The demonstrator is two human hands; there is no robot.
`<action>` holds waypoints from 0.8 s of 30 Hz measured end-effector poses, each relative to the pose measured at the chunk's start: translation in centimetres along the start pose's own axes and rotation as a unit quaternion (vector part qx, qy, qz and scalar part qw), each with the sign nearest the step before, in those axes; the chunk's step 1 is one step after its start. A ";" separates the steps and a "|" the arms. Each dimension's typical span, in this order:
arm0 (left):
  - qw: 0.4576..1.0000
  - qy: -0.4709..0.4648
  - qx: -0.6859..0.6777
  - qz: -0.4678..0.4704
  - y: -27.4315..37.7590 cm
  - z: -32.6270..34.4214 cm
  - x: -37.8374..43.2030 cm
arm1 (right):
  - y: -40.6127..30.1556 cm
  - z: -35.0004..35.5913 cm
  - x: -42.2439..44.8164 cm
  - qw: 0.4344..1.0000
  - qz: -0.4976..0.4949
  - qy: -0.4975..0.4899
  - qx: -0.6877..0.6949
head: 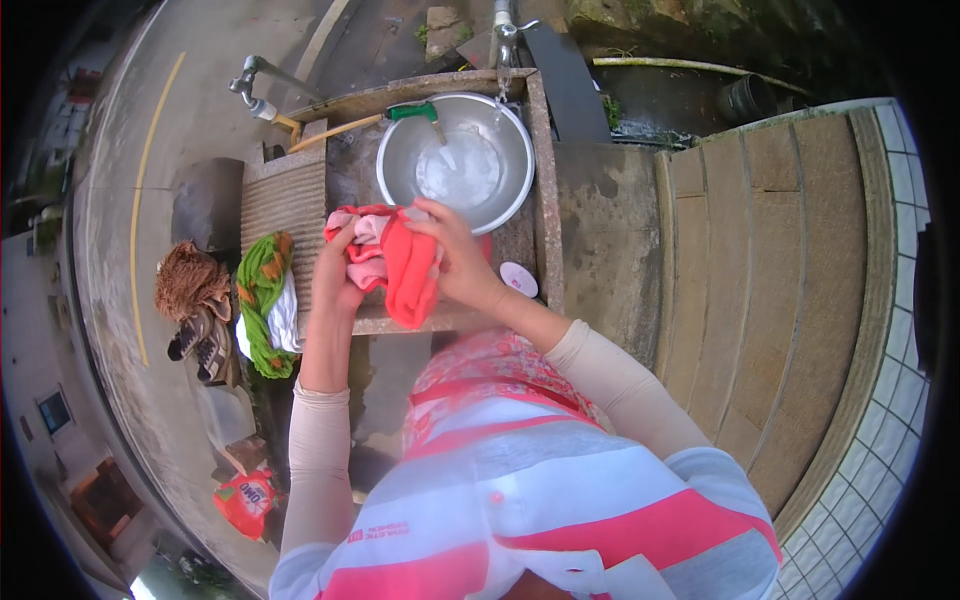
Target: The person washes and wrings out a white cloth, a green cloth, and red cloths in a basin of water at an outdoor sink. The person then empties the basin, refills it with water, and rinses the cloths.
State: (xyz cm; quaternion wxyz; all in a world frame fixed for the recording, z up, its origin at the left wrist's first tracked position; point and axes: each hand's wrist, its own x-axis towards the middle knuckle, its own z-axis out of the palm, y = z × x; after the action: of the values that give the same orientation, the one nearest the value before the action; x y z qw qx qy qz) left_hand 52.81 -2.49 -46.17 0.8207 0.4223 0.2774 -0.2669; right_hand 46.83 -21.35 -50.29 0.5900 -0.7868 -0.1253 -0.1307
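My left hand (339, 268) and my right hand (459, 259) hold a bunched coral-red and pink cloth (409, 270) between them, at the near rim of a metal basin (517, 199). The basin stands in a stone sink (549, 225) with some water in its bottom. Water runs from a metal tap (506, 34) at the basin's far right edge. A green spray nozzle (412, 112) on a yellowish hose (337, 133) hangs over the basin's far left rim.
Left of my hands is a ribbed washboard slab (281, 202), with green-orange and white cloths (262, 300) at its edge. Beyond lie a brown shaggy cloth (187, 281), shoes (210, 345) and a red OMO detergent bag (246, 501). A second tap (247, 84) stands upper left; steps (757, 262) are right.
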 end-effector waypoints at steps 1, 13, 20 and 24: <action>1.000 -0.002 -0.005 0.007 -0.1 -0.7 0.1 | -0.2 0.1 0.6 0.999 0.005 0.007 0.042; 0.982 0.000 0.143 0.121 1.8 -1.3 -7.2 | -7.8 -6.9 4.0 0.931 0.227 0.033 0.285; 0.941 -0.139 0.219 0.215 9.5 7.7 -19.1 | -19.8 -11.7 9.1 0.890 0.197 -0.007 0.412; 0.894 -0.230 0.230 0.308 14.8 12.8 -24.6 | -26.3 -14.3 12.9 0.892 0.021 -0.021 0.451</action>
State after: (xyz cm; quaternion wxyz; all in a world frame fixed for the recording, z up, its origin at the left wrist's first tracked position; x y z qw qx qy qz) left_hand 48.38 -0.81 -15.09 0.7828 0.5901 -0.1317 -0.1471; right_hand 48.83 -27.42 -18.35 0.8814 -0.4409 -0.1666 -0.0306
